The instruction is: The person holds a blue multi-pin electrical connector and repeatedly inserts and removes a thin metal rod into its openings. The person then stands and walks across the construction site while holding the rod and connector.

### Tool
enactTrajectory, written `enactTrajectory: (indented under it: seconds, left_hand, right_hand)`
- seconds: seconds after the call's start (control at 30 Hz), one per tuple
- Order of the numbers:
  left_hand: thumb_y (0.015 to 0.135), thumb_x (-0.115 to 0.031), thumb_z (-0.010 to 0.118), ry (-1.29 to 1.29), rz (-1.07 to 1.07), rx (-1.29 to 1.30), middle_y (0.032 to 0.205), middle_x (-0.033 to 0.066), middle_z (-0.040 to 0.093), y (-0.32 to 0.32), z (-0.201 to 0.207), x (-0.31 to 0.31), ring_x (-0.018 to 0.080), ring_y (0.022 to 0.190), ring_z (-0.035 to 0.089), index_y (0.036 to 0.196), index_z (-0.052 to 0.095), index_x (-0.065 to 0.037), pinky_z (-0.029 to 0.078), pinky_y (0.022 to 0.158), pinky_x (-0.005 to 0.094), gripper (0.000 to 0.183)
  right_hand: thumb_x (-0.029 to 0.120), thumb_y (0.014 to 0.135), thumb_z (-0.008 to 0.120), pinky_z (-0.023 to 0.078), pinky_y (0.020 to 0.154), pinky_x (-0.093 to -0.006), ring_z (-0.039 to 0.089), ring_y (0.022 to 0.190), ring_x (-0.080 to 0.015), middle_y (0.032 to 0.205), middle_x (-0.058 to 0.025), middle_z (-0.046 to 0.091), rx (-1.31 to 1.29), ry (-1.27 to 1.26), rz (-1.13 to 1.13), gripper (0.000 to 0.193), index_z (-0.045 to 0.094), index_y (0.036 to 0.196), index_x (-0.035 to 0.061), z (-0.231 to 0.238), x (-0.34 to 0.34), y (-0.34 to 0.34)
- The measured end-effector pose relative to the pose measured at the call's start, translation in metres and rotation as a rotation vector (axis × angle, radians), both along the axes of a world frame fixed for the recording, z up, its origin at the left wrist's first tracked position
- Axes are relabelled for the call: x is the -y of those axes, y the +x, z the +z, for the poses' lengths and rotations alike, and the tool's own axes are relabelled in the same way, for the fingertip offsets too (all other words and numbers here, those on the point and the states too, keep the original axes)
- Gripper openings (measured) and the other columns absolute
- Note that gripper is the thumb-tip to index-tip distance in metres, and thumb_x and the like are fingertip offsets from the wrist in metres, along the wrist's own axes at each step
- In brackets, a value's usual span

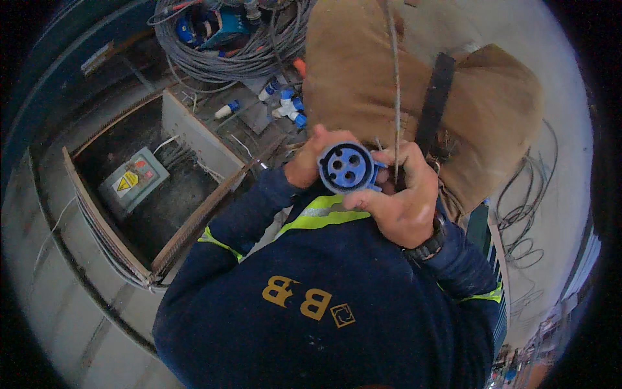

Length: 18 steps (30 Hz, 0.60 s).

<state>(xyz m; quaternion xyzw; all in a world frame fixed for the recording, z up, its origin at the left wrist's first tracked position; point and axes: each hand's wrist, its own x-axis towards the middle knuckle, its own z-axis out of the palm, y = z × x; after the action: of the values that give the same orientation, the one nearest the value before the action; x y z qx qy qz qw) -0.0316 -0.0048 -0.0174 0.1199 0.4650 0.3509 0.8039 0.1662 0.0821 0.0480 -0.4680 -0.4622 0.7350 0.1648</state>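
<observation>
A round blue industrial socket connector is held in front of my chest, with its face of several dark holes turned up. My left hand is closed around its left side, fingers partly hidden behind it. On the other side, my right hand grips the connector, with the thumb near its lower rim and the fingers bent by the hinged lid. A thin grey cable runs down to the fingers of my right hand; where it ends is hidden.
An open wooden box at the left holds a grey electrical box with a yellow warning label. Coiled grey cable lies at the far left, near blue-and-white connectors. Brown fabric spreads ahead; loose cable lies right.
</observation>
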Motion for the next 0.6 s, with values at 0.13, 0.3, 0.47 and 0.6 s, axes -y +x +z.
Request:
enactTrajectory:
  seconds: [0.13,0.3,0.47,0.6]
  left_hand:
    - [0.071,-0.074,0.067,0.326,0.020,-0.415,0.115,0.0129,0.062,0.010,0.030,-0.012,0.0214,0.102,0.064,0.123,0.051,0.003,0.051,0.092,0.0346,0.094]
    - [0.049,-0.079,0.076,0.546,0.252,-0.315,0.104,0.0140,0.065,0.000,-0.017,0.035,0.0213,0.090,0.067,0.120,0.053,0.004,0.055,0.080,0.0334,0.112]
    - [0.041,-0.083,0.075,0.313,0.205,-0.266,0.097,0.0129,0.067,-0.008,-0.024,0.058,0.0203,0.087,0.067,0.114,0.053,0.005,0.056,0.077,0.0333,0.117]
    - [0.041,-0.080,0.078,0.328,0.171,-0.292,0.096,0.0126,0.067,-0.007,-0.006,0.023,0.0205,0.086,0.068,0.113,0.054,0.003,0.056,0.076,0.0326,0.113]
  right_hand:
    - [0.019,0.057,0.094,0.041,0.056,-0.0204,0.049,0.065,-0.0046,0.076,0.0001,0.060,-0.077,0.002,-0.065,0.058,0.057,0.097,0.0004,-0.011,0.003,-0.003]
    - [0.023,0.058,0.095,0.042,0.055,-0.0231,0.051,0.065,-0.0050,0.075,-0.0011,0.061,-0.058,0.098,0.110,0.056,0.058,0.093,0.0003,-0.001,-0.008,-0.009]
    - [0.028,0.055,0.096,0.042,0.051,-0.0255,0.052,0.059,-0.0072,0.065,-0.0032,0.057,-0.052,0.260,0.098,0.055,0.059,0.087,0.0009,-0.007,-0.007,-0.014]
    - [0.030,0.055,0.096,0.042,0.049,-0.0269,0.052,0.054,-0.0099,0.062,-0.0047,0.056,-0.023,0.336,0.066,0.055,0.059,0.085,0.0013,-0.008,-0.009,-0.014]
